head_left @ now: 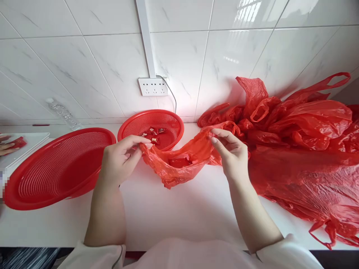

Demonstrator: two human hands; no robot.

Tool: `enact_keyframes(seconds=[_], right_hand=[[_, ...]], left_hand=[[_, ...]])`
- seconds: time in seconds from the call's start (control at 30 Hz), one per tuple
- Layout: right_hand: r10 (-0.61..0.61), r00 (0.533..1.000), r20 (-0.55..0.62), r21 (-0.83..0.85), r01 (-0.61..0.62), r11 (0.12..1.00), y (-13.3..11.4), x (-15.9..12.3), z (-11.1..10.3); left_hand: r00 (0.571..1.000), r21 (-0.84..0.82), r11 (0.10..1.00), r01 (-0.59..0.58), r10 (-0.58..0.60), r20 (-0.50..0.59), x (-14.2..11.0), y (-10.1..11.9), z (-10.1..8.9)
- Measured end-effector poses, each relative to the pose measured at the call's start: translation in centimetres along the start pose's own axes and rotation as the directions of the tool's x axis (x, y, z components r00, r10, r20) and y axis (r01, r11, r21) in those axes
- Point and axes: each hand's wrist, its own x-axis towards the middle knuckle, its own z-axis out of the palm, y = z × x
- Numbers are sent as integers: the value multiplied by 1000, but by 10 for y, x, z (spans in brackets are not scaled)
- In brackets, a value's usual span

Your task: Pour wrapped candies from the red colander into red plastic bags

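My left hand (123,157) pinches one side of a thin red plastic bag (179,173). The opposite side is pinched between the thumb and fingers of my right hand (231,149). Stretched between both hands, the bag's mouth gapes upward, and a dark red item shows inside; its kind I cannot make out. Just behind the bag is a round red plastic basket (177,129) with several small wrapped pieces (155,140) at its bottom. My left forearm passes in front of the right end of a larger red basket (56,168), whose visible inside holds nothing.
Many red plastic bags (305,172) are heaped on the right of the white counter (179,216). A clear plastic bottle (64,114) leans by the tiled wall, near a power strip (153,86) with a cable. At far left another person's hand (6,147) touches a red packet.
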Motion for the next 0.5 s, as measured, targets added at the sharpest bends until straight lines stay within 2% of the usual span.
enact_keyframes(seconds=[0.1,0.17,0.2,0.27,0.37,0.43,0.5], right_hand=[[-23,993,-112,11,25,1000,-6,10,7],[16,996,-91,-46,-20,999,-6,12,7],[36,997,-70,-77,-42,996,-7,11,5],[50,998,-38,-129,-55,990,-8,10,1],[12,1000,11,-242,-9,970,-13,7,-7],[-20,997,74,-384,47,922,-16,5,-11],[-37,988,147,-506,108,856,-17,4,-13]], left_hand=[[983,-256,966,-19,-29,-183,11,10,16],[967,-356,933,-46,-48,-250,17,11,26],[967,-387,921,-43,-59,-248,19,9,29],[980,-414,910,6,-88,-179,21,4,33],[995,-378,922,82,-94,-14,19,-8,27],[992,-282,953,107,-83,94,17,-17,20],[976,-107,983,149,-128,178,14,-28,16]])
